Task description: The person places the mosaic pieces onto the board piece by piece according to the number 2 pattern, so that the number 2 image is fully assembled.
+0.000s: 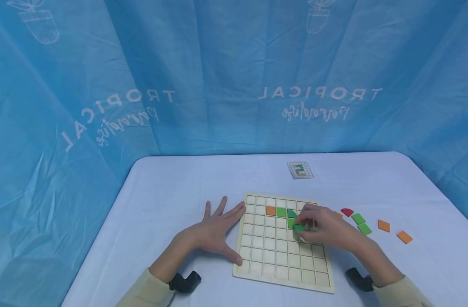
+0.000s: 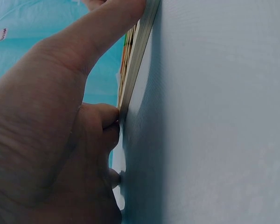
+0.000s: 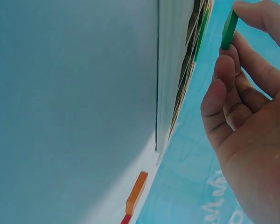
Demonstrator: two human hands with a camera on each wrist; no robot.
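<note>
A cream grid board (image 1: 274, 256) with raised square cells lies on the white table. On its upper part sit an orange square tile (image 1: 270, 211), a green square tile (image 1: 281, 212), a darker green quarter-round tile (image 1: 291, 213) and another green tile (image 1: 291, 223) below that. My left hand (image 1: 215, 232) has its fingers spread, thumb and forefinger against the board's left edge. Between thumb and fingertips, my right hand (image 1: 327, 228) pinches a green tile (image 3: 229, 30) above the board; the right wrist view shows it edge-on. That hand hides part of the board's right side.
Loose pieces lie right of the board: a red quarter-round tile (image 1: 347, 212), green tiles (image 1: 365, 229) and orange tiles (image 1: 384, 226), one partly behind my right hand. A small pattern card (image 1: 300, 170) lies beyond the board. A blue printed curtain (image 1: 234, 76) hangs behind the table.
</note>
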